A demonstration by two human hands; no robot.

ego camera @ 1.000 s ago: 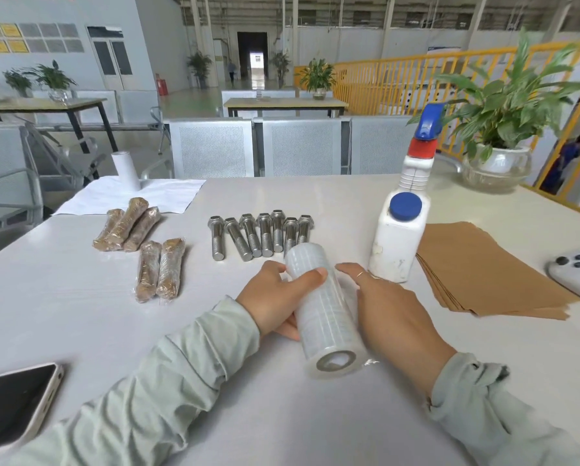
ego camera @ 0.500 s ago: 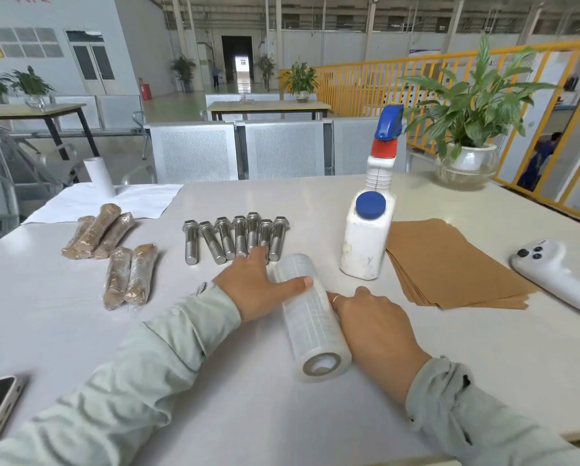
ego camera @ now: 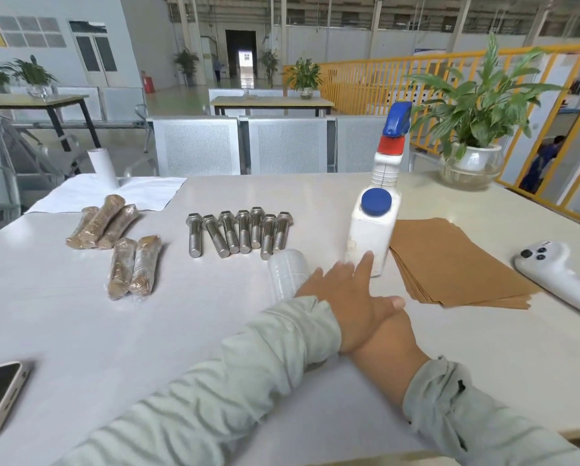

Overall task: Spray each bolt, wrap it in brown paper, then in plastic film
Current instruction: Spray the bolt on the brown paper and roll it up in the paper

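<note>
While five wrapped bolts (ego camera: 117, 243) lie left of the spray bottle (ego camera: 374, 227), seven bare bolts (ego camera: 240, 232) between them wait, so the job looks under half done. Left hand (ego camera: 345, 297) reaches flat-fingered over the film roll (ego camera: 288, 270) toward the bottle, crossing the right hand (ego camera: 388, 341), whose fingers are hidden. Brown paper (ego camera: 450, 260) sits right of the bottle.

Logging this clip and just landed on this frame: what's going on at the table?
A person is packing bolts. Five wrapped bolts lie at the left and seven bare bolts wait in a row. The left hand, fingers straight, reaches across toward the white spray bottle, passing over the roll of plastic film and the right hand, which is mostly hidden. The brown paper stack lies untouched.
</note>
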